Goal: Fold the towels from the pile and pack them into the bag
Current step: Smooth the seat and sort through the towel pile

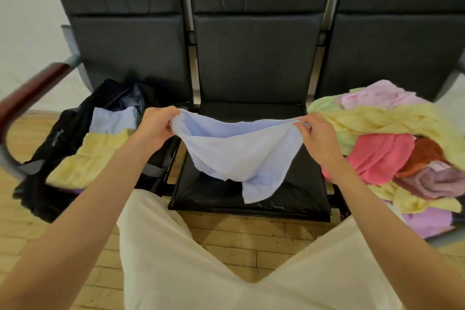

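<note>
Sagging between both hands, a pale blue towel [241, 151] hangs crumpled.

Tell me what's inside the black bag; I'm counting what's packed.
In the open bag a folded yellow towel lies on top, with a folded light blue towel behind it. A purple edge peeks out beneath the yellow. Anything deeper is covered.

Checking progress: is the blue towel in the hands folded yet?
Not folded. The blue towel hangs spread between the left hand and right hand, sagging over the seat.
</note>
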Demonstrator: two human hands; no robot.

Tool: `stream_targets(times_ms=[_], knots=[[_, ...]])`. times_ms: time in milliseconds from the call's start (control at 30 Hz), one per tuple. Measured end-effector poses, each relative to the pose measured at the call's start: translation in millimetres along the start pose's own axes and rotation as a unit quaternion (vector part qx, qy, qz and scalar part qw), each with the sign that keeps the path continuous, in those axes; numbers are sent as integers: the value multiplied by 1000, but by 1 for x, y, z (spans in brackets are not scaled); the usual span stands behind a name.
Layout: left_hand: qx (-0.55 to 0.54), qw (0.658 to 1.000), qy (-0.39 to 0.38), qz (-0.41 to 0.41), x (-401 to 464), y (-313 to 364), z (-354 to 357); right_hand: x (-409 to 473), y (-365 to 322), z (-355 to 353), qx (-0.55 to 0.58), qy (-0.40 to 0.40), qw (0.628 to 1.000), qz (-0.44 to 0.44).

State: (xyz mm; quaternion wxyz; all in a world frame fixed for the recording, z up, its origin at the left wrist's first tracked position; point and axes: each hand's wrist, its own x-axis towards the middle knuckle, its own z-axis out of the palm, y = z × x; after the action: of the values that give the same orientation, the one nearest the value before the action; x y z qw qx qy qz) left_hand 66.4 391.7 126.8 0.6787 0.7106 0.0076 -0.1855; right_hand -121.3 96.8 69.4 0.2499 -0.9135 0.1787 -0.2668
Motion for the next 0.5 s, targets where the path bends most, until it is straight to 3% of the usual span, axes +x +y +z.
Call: stream_targets(times_ms=[133,233,333,367,433,500], knots=[[-67,995,-51,-54,-3,20,-2,5,-13,-11,33,25,999,13],[-95,993,-44,-53,-3,25,-2,7,-18,-22,60,16,995,85],[69,995,29,65,-12,25,3,-8,-22,-36,74,81,993,45],[166,975,65,130,-14,24,4,-13,-22,-38,78,95,991,46],[355,898,97,242,-18,23,2,-23,-19,-38,72,103,991,50],[443,847,92,278,-17,20,-2,-34,-15,-35,45,107,992,49]])
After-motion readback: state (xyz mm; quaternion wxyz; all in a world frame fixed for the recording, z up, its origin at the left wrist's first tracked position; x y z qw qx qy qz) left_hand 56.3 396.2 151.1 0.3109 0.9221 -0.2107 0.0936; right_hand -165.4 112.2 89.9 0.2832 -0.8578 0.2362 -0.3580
